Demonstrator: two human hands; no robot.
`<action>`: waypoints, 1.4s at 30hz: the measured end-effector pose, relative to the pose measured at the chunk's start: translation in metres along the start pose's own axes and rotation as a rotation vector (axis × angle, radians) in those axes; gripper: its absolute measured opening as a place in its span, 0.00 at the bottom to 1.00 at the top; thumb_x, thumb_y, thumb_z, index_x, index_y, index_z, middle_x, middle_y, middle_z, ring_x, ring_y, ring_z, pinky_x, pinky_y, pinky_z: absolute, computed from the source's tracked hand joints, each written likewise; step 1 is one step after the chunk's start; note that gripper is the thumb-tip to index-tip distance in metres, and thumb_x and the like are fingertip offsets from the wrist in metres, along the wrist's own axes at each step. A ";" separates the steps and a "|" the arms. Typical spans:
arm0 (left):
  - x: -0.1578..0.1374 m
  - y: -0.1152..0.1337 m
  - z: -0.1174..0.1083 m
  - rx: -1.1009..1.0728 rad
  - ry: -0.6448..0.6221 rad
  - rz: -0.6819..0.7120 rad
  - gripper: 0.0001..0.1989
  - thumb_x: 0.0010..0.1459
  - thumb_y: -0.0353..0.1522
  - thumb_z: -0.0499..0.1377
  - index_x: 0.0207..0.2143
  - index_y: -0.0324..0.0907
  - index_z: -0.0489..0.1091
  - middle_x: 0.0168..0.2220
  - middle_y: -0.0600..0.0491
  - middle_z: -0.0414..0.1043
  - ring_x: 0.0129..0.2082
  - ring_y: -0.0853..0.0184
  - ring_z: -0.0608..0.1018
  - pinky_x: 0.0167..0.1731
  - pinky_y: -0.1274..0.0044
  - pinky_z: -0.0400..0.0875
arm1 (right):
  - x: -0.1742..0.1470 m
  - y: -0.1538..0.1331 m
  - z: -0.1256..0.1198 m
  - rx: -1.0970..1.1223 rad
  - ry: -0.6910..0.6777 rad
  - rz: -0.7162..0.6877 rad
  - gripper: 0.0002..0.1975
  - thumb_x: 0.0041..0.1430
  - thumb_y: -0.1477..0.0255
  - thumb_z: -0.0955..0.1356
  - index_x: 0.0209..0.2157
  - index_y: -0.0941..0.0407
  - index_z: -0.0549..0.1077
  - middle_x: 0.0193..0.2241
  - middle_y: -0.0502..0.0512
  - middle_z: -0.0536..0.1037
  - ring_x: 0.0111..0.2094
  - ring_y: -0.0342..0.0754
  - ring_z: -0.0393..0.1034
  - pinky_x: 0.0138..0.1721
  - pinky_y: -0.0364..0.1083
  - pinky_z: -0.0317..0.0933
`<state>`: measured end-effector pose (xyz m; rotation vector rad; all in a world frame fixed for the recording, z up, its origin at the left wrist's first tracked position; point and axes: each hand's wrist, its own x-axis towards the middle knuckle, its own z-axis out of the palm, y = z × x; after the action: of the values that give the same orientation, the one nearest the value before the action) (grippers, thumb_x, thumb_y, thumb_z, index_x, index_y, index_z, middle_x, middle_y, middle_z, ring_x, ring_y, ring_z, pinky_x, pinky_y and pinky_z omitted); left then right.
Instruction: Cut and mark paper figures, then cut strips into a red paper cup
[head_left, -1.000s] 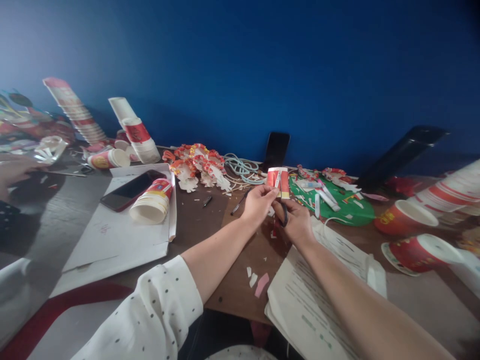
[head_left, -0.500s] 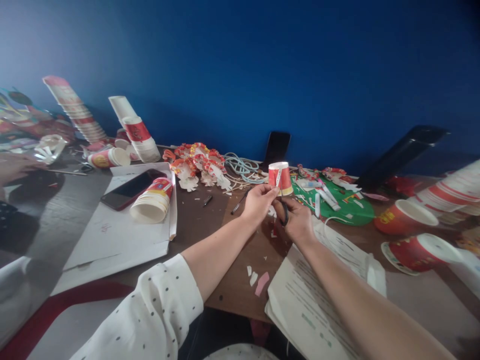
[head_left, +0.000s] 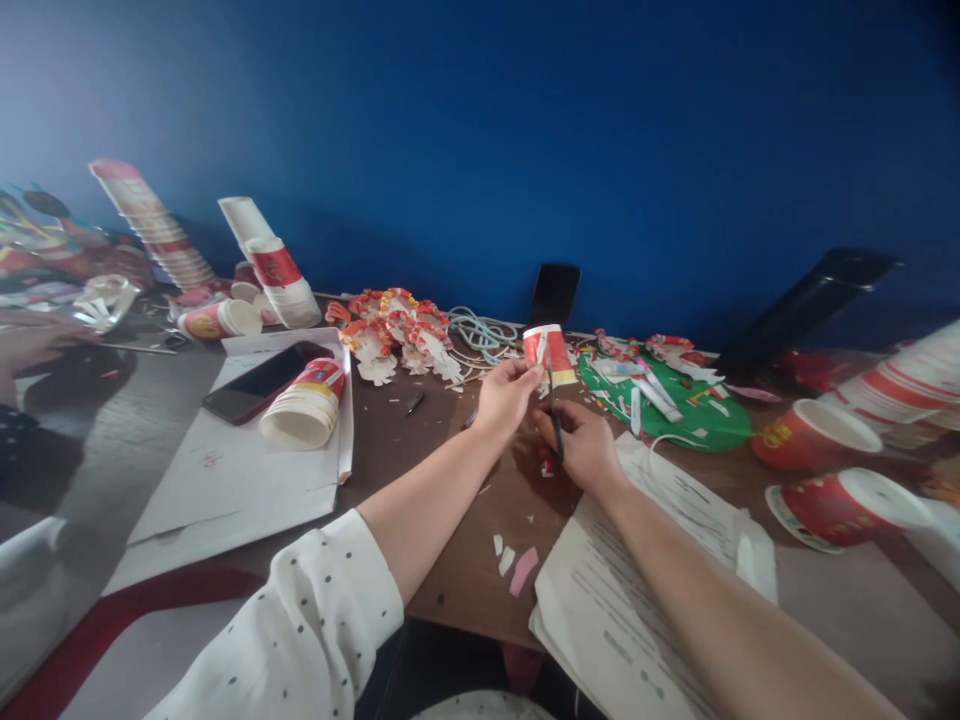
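Above the brown table, my left hand [head_left: 510, 396] pinches a red and white paper cup [head_left: 557, 355] at its left edge. The cup is tilted, with a yellow band at its lower end. My right hand [head_left: 583, 442] is closed round the handles of dark scissors [head_left: 555, 425]. Their blades point up and lie against the cup's side. Whether the blades are cutting through the paper I cannot tell. Under the hands are small paper scraps [head_left: 505, 560] and a pink scrap [head_left: 524, 570].
Cut paper pieces [head_left: 405, 335] heap by the wall, beside a coiled cable [head_left: 484, 333]. A phone [head_left: 556, 294] leans there. Stacked cups [head_left: 279, 280] stand left; a green mat [head_left: 709, 420], printed sheets [head_left: 600, 600] and more cups [head_left: 814, 435] lie right. Another person's hand [head_left: 34, 340] shows far left.
The cup and my left hand have shifted slightly left. My right hand has moved a little lower and farther from my left hand, and more of the scissor blades shows.
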<state>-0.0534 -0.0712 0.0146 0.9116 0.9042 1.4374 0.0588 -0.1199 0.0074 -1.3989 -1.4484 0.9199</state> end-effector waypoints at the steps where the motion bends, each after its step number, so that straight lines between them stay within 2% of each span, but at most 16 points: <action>1: 0.004 -0.001 -0.002 0.020 0.015 0.042 0.09 0.48 0.35 0.64 0.26 0.39 0.69 0.21 0.58 0.66 0.21 0.76 0.66 0.26 0.81 0.60 | -0.001 0.001 0.001 -0.021 0.007 -0.029 0.16 0.47 0.59 0.72 0.33 0.57 0.76 0.15 0.47 0.70 0.15 0.43 0.63 0.16 0.41 0.57; 3: 0.012 -0.003 -0.007 0.042 0.037 0.096 0.08 0.49 0.35 0.63 0.27 0.39 0.69 0.21 0.59 0.66 0.21 0.76 0.65 0.26 0.81 0.58 | -0.001 0.002 0.001 -0.050 0.049 -0.098 0.15 0.47 0.59 0.72 0.32 0.57 0.75 0.16 0.48 0.71 0.16 0.43 0.64 0.18 0.41 0.57; 5: 0.017 -0.006 -0.010 0.035 0.041 0.101 0.08 0.49 0.34 0.63 0.27 0.39 0.68 0.21 0.59 0.65 0.21 0.77 0.63 0.25 0.81 0.57 | 0.000 0.003 -0.001 -0.026 0.128 -0.109 0.16 0.46 0.58 0.73 0.30 0.57 0.75 0.16 0.49 0.72 0.17 0.43 0.65 0.20 0.41 0.58; 9: 0.018 -0.009 -0.010 -0.040 -0.023 0.075 0.09 0.49 0.35 0.63 0.28 0.40 0.66 0.24 0.58 0.68 0.22 0.77 0.64 0.26 0.81 0.58 | 0.012 0.006 -0.008 0.275 0.292 0.027 0.19 0.47 0.54 0.72 0.31 0.56 0.73 0.19 0.49 0.73 0.17 0.41 0.65 0.16 0.40 0.56; 12: 0.014 -0.008 -0.008 -0.099 -0.122 0.080 0.12 0.49 0.36 0.64 0.29 0.40 0.65 0.30 0.55 0.73 0.25 0.76 0.68 0.30 0.80 0.63 | 0.023 0.012 -0.011 0.531 0.333 0.130 0.20 0.43 0.56 0.74 0.34 0.55 0.71 0.24 0.51 0.77 0.16 0.40 0.63 0.13 0.39 0.50; 15: 0.008 -0.003 -0.006 -0.146 -0.231 0.041 0.14 0.48 0.37 0.65 0.28 0.40 0.64 0.30 0.54 0.74 0.27 0.74 0.72 0.31 0.80 0.65 | 0.028 0.014 -0.013 0.680 0.302 0.212 0.18 0.42 0.60 0.75 0.30 0.56 0.71 0.25 0.54 0.78 0.19 0.41 0.66 0.12 0.38 0.50; 18: 0.001 0.005 -0.002 -0.158 -0.293 -0.039 0.17 0.45 0.39 0.67 0.29 0.40 0.63 0.27 0.54 0.74 0.25 0.74 0.72 0.29 0.80 0.65 | 0.029 0.011 -0.017 0.866 0.210 0.246 0.14 0.42 0.66 0.76 0.28 0.57 0.72 0.25 0.52 0.77 0.23 0.41 0.68 0.13 0.36 0.50; 23: -0.003 0.005 -0.001 -0.089 -0.301 -0.076 0.19 0.44 0.40 0.68 0.29 0.40 0.63 0.26 0.55 0.73 0.22 0.75 0.71 0.26 0.81 0.64 | 0.032 0.008 -0.024 1.053 0.145 0.218 0.12 0.39 0.74 0.75 0.26 0.57 0.71 0.22 0.45 0.74 0.19 0.34 0.62 0.12 0.33 0.48; 27: -0.001 -0.002 -0.002 0.015 -0.270 -0.041 0.19 0.44 0.41 0.67 0.31 0.39 0.65 0.25 0.55 0.73 0.23 0.73 0.72 0.27 0.79 0.66 | 0.036 0.011 -0.028 1.130 0.144 0.192 0.12 0.38 0.77 0.74 0.28 0.57 0.71 0.26 0.47 0.76 0.24 0.36 0.67 0.16 0.32 0.55; 31: -0.001 -0.005 -0.004 0.057 -0.280 -0.027 0.17 0.45 0.39 0.67 0.34 0.38 0.69 0.29 0.52 0.75 0.27 0.71 0.75 0.32 0.77 0.68 | 0.037 0.010 -0.030 1.138 0.190 0.201 0.13 0.38 0.78 0.74 0.29 0.56 0.71 0.27 0.46 0.76 0.25 0.37 0.69 0.22 0.34 0.63; 34: -0.003 -0.003 -0.003 -0.038 -0.325 -0.078 0.19 0.45 0.38 0.67 0.38 0.38 0.71 0.31 0.50 0.76 0.29 0.69 0.77 0.35 0.75 0.69 | 0.035 0.008 -0.028 1.048 0.206 0.107 0.15 0.38 0.77 0.74 0.31 0.55 0.71 0.28 0.46 0.76 0.28 0.39 0.71 0.26 0.36 0.66; 39: 0.000 -0.004 -0.004 -0.154 -0.279 -0.131 0.19 0.43 0.38 0.69 0.36 0.38 0.71 0.27 0.52 0.75 0.23 0.71 0.75 0.30 0.75 0.68 | 0.027 0.010 -0.018 0.799 0.236 -0.029 0.18 0.43 0.71 0.75 0.38 0.53 0.71 0.30 0.46 0.75 0.27 0.40 0.71 0.28 0.40 0.67; 42: 0.005 -0.006 -0.005 -0.199 -0.237 -0.109 0.18 0.42 0.37 0.69 0.32 0.38 0.70 0.25 0.53 0.74 0.22 0.71 0.73 0.29 0.76 0.68 | 0.023 0.011 -0.014 0.718 0.210 -0.050 0.19 0.44 0.69 0.75 0.40 0.54 0.72 0.30 0.46 0.74 0.27 0.40 0.71 0.27 0.40 0.67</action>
<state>-0.0553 -0.0656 0.0071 0.8488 0.6134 1.2698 0.0762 -0.0968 0.0039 -0.8805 -0.8570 1.0810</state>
